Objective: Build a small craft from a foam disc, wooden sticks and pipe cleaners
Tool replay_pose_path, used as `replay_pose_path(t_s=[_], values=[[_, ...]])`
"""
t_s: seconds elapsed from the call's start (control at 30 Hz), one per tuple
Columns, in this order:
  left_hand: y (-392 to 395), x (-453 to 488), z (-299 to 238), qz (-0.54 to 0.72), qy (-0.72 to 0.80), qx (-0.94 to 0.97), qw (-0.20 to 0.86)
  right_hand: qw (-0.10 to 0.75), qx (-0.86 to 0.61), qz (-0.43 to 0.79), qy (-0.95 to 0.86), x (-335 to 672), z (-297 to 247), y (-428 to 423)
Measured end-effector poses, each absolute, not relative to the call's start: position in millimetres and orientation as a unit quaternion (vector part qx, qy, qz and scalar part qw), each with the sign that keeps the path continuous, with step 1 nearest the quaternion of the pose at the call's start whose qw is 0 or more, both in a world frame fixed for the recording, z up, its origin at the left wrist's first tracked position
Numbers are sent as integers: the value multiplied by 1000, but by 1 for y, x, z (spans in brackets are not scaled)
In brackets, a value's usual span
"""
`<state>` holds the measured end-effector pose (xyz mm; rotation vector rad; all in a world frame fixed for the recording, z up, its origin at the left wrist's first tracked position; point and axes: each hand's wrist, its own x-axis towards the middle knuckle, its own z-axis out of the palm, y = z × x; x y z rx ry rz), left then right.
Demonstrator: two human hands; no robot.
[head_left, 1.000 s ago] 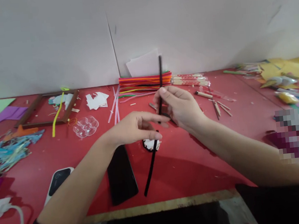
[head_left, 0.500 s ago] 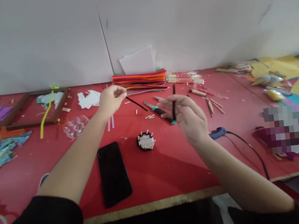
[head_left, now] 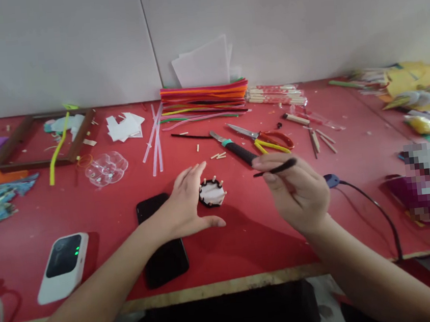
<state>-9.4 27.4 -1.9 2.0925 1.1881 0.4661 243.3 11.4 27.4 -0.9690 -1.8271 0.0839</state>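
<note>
My left hand [head_left: 188, 199] is open, thumb and fingers spread around the left side of a small round piece [head_left: 212, 193]. That piece has a white base, a black fuzzy rim and several short wooden pegs standing up round it. Between the thumb and fingers of my right hand [head_left: 298, 188] is a short black pipe cleaner [head_left: 277, 168], held above the table to the right of the round piece. Under my left wrist lies a black phone [head_left: 168, 266], partly covered. Another black pipe cleaner [head_left: 189, 136] rests farther back, beside a utility knife [head_left: 239, 152].
Scissors [head_left: 274, 141] with red and yellow handles lie behind my right hand. A stack of coloured pipe cleaners [head_left: 204, 98] is against the wall. Glue sticks [head_left: 159, 149], a clear palette [head_left: 106, 169], a brown frame [head_left: 38, 163] and a white device [head_left: 63, 269] are leftward. A blue-ended cable [head_left: 373, 203] runs right.
My left hand has come down from the back of the table to the round piece, leaving a black pipe cleaner behind. The pipe cleaner in my right hand has turned from upright to nearly level.
</note>
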Motion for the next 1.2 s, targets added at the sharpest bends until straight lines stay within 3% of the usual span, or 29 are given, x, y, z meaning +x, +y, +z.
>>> replay_pose_path(t_s=[0.47,0.57,0.7,0.83,1.2], values=[[27,-4,-28,353,442,760,319,430,-398,72,-807,234,9,17],[26,-3,-31,402,424,725,364,432,-378,75,-815,235,6,15],[25,-1,-27,469,370,624,504,435,-369,85,-817,233,6,13],[24,-2,-18,463,371,529,607,443,-358,86,-818,230,7,13],[19,-1,-9,440,432,510,599,449,-330,123,-821,217,-2,10]])
